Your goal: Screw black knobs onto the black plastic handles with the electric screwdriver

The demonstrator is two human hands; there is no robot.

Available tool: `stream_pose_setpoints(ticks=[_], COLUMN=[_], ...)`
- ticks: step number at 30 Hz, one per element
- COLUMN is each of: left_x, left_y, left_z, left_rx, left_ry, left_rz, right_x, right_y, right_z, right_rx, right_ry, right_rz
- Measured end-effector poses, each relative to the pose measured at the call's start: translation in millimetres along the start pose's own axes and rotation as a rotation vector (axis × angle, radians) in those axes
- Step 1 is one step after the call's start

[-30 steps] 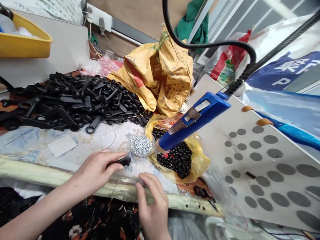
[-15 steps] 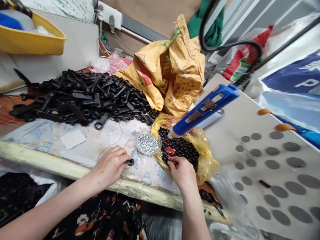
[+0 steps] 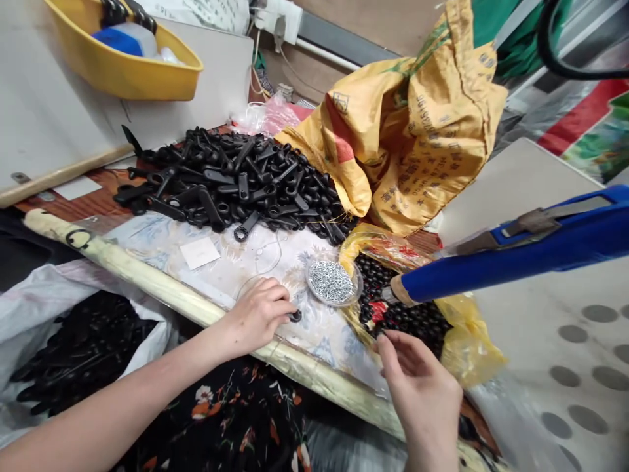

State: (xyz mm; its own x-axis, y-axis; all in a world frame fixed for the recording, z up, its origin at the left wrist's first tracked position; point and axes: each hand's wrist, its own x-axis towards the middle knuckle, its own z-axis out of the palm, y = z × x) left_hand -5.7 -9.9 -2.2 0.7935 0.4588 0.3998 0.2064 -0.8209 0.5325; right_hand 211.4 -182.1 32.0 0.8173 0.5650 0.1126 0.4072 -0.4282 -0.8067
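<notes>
My left hand (image 3: 259, 313) is closed over a small black plastic part (image 3: 295, 316) on the patterned table cover; its round end sticks out past my fingertips, the rest hidden. My right hand (image 3: 417, 383) is at the near edge of a yellow plastic bag (image 3: 472, 341) holding many small round black pieces (image 3: 415, 321). Its thumb and fingertips pinch something small and dark, probably one of these pieces. Between my hands and farther back stands a clear round dish (image 3: 357, 288) of small silver screws (image 3: 330, 282). A blue powered screwdriver (image 3: 472, 275) slants over the bag, touched by neither hand.
A heap of black plastic handles (image 3: 236, 180) covers the table's back, beside a crumpled yellow woven sack (image 3: 417, 131). A white card (image 3: 200, 253) lies on the cover. A padded rail (image 3: 162, 282) edges the table. Lower left, a white sack (image 3: 29, 298) holds more black parts.
The view has swung, so the table sits farther right in the picture. My right hand has drawn back from the black pieces toward the bag's near edge. The left hand keeps its part.
</notes>
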Motion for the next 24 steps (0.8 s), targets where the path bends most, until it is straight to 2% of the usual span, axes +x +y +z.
stream_pose_setpoints(ticks=[3, 6, 9, 12, 15, 22, 24], left_x=[0.7, 0.1, -2.8, -5.4, -5.6, -3.1, -2.9], left_y=[1.0, 2.8, 4.5, 5.1, 4.2, 4.6, 5.7], left_z=[0.6, -0.1, -1.0, -1.2, -0.9, -2.8, -4.2], left_rx=[0.012, 0.023, 0.023, 0.005, -0.019, -0.027, -0.031], left_ry=[0.011, 0.026, 0.028, 0.027, 0.020, -0.006, -0.011], left_rz=[0.007, 0.010, -0.012, -0.044, -0.047, -0.049, -0.051], right_x=[-30.1, -41.9, -37.8, -30.4, -26.5, -22.4, -19.7], right_y=[-22.2, -39.1, -42.3, -37.6, -34.8, -30.6, -31.1], right_z=[17.4, 47.4, 72.7, 84.3, 86.7, 88.0, 87.2], right_rx=[0.263, 0.342, 0.273, 0.179, 0.166, 0.205, 0.166], right_ry=[-0.197, -0.372, -0.357, -0.365, -0.374, -0.406, -0.408], right_rz=[-0.009, -0.118, -0.210, -0.315, -0.378, -0.341, -0.403])
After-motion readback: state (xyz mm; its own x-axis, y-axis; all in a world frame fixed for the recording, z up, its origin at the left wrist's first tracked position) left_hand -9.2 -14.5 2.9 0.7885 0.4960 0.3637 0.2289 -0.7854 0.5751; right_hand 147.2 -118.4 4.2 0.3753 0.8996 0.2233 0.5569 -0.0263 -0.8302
